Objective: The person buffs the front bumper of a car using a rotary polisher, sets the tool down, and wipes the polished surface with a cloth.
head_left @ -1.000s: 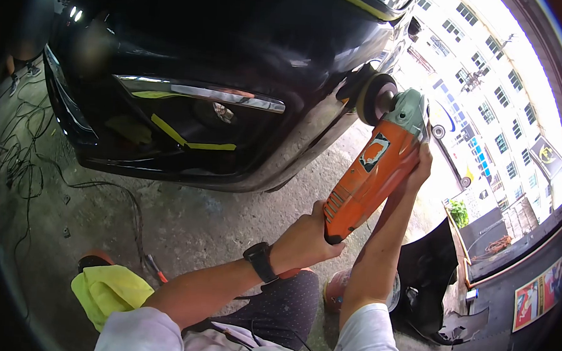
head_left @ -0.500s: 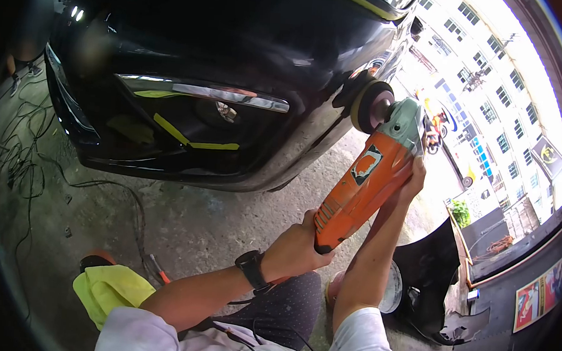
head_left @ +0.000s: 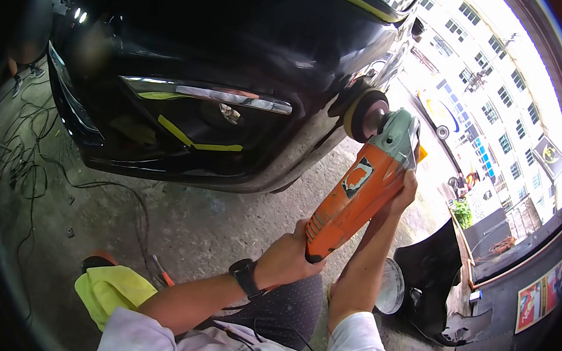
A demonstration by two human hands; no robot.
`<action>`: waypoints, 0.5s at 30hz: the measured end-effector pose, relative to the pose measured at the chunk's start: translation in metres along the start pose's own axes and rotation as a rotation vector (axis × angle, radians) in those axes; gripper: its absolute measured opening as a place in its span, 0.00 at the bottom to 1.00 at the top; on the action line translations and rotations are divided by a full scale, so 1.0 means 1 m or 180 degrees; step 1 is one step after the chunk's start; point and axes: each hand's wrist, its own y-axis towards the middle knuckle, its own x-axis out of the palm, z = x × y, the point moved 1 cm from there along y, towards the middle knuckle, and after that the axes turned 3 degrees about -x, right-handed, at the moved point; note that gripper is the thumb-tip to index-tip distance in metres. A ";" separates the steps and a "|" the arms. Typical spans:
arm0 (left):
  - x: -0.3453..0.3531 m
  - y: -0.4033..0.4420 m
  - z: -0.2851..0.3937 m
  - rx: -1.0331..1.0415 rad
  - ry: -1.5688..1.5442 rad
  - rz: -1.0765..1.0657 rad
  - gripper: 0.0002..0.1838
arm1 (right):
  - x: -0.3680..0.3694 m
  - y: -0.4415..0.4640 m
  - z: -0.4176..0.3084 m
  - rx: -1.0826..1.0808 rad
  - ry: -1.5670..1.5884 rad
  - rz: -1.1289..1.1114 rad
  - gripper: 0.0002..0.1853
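Observation:
An orange power polisher (head_left: 347, 202) with a grey head slants up to the right. Its round pad (head_left: 365, 115) meets the side of the black car bumper (head_left: 256, 161). Wrapped round the rear end of the polisher is my left hand (head_left: 287, 259), with a black watch (head_left: 244, 276) on the wrist. My right hand (head_left: 403, 194) grips the polisher near its head, its fingers partly hidden behind the body. Yellow tape (head_left: 174, 130) and a chrome strip (head_left: 234, 98) are on the bumper.
Black cables (head_left: 138, 215) lie on the concrete floor at the left. A yellow cloth (head_left: 112, 290) is at the lower left. To the right are a bucket (head_left: 390, 288) and a loose black panel (head_left: 430, 275). Another person's feet (head_left: 26, 76) show at the far left.
Both hands and the polisher have moved down and a little left, and the pad has slid down along the bumper's side. More of the bucket shows.

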 end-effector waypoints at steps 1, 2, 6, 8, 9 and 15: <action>0.000 -0.001 -0.001 0.0013 -0.0005 0.0011 0.44 | -0.002 -0.002 0.002 0.0000 0.0003 0.0000 0.39; -0.001 -0.002 0.000 0.0010 -0.0004 0.0012 0.44 | -0.006 -0.003 0.003 0.0016 -0.0002 0.0003 0.40; -0.001 -0.006 -0.007 -0.0137 0.0190 -0.0092 0.51 | 0.007 -0.014 0.007 -0.0016 0.0226 0.0119 0.38; 0.002 -0.015 -0.011 -0.0098 0.0283 -0.0006 0.52 | -0.001 -0.025 0.015 0.0161 0.0418 0.0062 0.44; 0.003 -0.021 -0.012 -0.0073 0.0556 0.0171 0.52 | -0.007 -0.030 0.023 0.0237 0.0526 0.0026 0.48; 0.006 -0.071 -0.031 -0.0145 0.1079 0.0687 0.51 | 0.041 -0.063 0.030 0.0440 0.1371 -0.0609 0.56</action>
